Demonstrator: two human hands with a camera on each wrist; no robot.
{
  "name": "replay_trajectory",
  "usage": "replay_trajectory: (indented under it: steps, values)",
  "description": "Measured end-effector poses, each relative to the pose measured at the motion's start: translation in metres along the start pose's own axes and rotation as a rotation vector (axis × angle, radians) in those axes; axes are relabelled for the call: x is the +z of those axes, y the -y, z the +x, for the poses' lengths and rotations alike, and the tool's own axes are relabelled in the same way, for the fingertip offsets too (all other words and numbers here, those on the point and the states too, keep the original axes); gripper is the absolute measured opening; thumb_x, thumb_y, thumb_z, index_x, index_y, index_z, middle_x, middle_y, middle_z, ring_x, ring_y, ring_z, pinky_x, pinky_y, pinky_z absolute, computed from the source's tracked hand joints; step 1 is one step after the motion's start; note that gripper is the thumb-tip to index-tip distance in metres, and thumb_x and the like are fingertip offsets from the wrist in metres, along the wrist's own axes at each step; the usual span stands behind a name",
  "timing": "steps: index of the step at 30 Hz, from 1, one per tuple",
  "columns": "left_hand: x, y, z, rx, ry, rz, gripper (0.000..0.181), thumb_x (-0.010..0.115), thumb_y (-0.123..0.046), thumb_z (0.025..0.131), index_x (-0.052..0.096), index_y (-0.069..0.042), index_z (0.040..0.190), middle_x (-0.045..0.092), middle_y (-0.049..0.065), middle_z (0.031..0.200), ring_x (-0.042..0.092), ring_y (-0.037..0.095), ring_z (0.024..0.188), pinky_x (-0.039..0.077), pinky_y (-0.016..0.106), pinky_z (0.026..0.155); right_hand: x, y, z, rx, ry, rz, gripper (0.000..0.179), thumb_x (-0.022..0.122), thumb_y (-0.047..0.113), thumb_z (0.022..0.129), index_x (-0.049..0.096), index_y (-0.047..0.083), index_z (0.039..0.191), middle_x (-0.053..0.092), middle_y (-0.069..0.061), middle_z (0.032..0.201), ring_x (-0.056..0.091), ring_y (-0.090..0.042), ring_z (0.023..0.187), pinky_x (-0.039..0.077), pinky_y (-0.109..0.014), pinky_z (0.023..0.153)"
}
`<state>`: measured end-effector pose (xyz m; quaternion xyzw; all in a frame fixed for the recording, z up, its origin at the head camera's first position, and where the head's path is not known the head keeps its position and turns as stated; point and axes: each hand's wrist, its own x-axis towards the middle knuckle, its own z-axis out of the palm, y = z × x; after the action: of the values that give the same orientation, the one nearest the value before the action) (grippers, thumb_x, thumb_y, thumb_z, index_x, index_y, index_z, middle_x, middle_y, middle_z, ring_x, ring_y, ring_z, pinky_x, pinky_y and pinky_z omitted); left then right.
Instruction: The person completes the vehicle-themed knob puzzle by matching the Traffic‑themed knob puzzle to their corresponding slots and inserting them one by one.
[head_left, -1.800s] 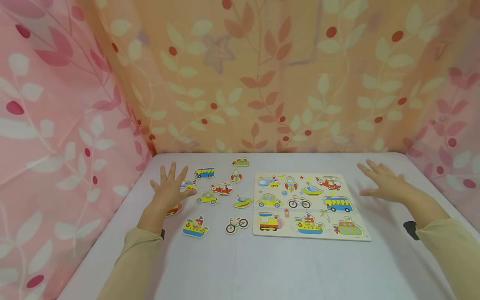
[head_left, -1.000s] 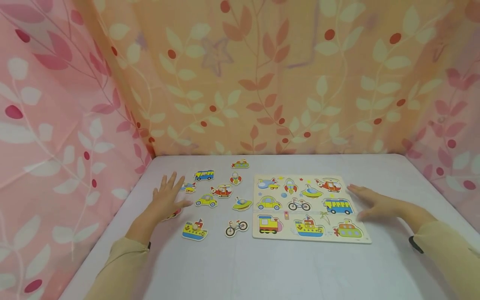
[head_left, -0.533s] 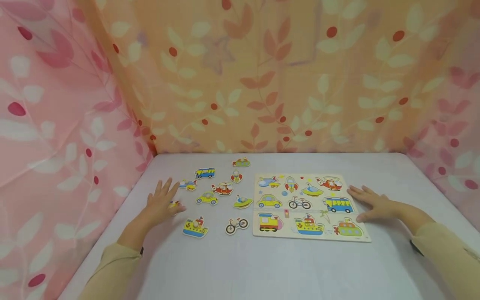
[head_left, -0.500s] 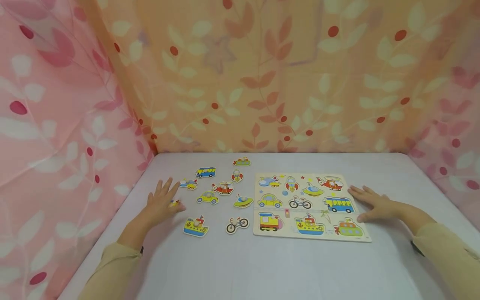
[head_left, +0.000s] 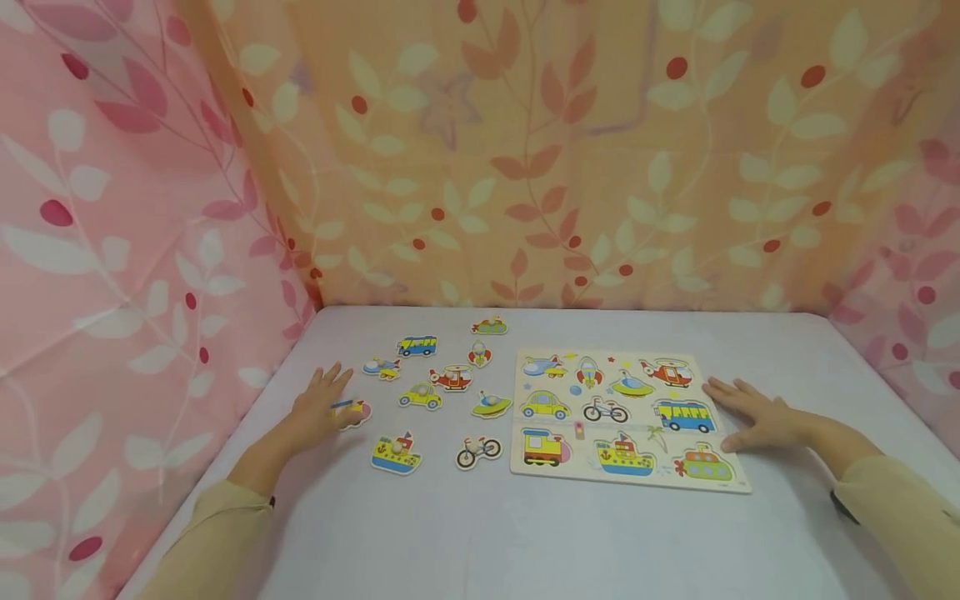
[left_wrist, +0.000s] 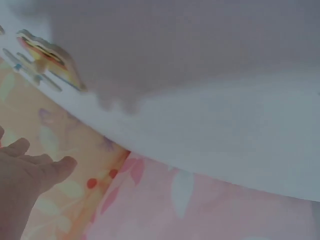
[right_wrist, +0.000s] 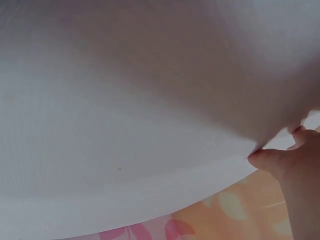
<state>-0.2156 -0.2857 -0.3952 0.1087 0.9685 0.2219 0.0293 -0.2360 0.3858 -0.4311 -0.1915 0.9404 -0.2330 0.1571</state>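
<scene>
Item: one puzzle board (head_left: 641, 417), flat on the counter (head_left: 487, 542), right of centre, printed with ten vehicles; same spot as before.

Item: ten loose pieces, all on the counter left of the board, each where it lies in the earlier frames. Far rows: submarine (head_left: 490, 327), bus (head_left: 417, 347), rocket (head_left: 480, 354), plane (head_left: 382, 368), helicopter (head_left: 452, 378). Nearer: car (head_left: 421, 396), flying saucer (head_left: 491, 405), train (head_left: 366, 412), bicycle (head_left: 478, 452), ship (head_left: 396, 455).

Item: your left hand (head_left: 318, 410). Grip wide and slack, fingers spread, nothing held. Just beside the train, thumb overlapping it in the head view; you cannot tell from here whether they touch. Changed: at the earliest frame you have it farther forward, partly covering the plane; it is now back and to the left, the plane fully exposed. More of the train shows than half a second ago.

Item: your right hand (head_left: 761, 418). Grip loose, fingers extended, thumb apart, nothing held. Fingertips at the board's right edge; pressure on it cannot be told. Changed: at the earliest frame you hold it well apart from the board; over the last half second its place at the edge is unaltered.
</scene>
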Motion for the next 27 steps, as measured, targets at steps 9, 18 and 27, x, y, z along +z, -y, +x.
replay_trajectory:
  steps: [9,18,27]
  values:
    - [-0.003,0.026,0.013,0.022,-0.01,-0.04,0.071,0.067,-0.028,0.091,0.035,0.002,0.147,0.023,0.029,0.152,0.004,0.051,0.14,0.006,0.074,0.102,0.0,0.004,0.004,0.004,0.005,0.001,0.094,0.075,0.038,0.079,0.026,-0.002,0.148,0.013,-0.032,0.153,-0.001,-0.062,0.133,-0.005,-0.084,0.087]
    - [0.001,0.027,0.038,0.047,0.004,-0.102,0.056,0.062,-0.023,0.096,0.043,-0.002,0.144,0.031,0.024,0.151,0.009,0.046,0.142,0.009,0.069,0.106,0.0,0.002,0.001,0.009,-0.004,0.0,0.092,0.075,0.036,0.079,0.027,-0.002,0.148,0.014,-0.032,0.152,-0.001,-0.061,0.134,-0.004,-0.084,0.087]
    - [0.009,0.03,0.067,-0.023,-0.089,-0.17,0.043,0.062,-0.013,0.095,0.053,0.004,0.134,0.055,0.027,0.13,0.042,0.046,0.125,0.029,0.058,0.105,0.003,-0.002,-0.001,-0.003,-0.017,-0.001,0.094,0.075,0.037,0.08,0.024,0.001,0.15,0.013,-0.031,0.153,-0.001,-0.062,0.133,-0.004,-0.084,0.086]
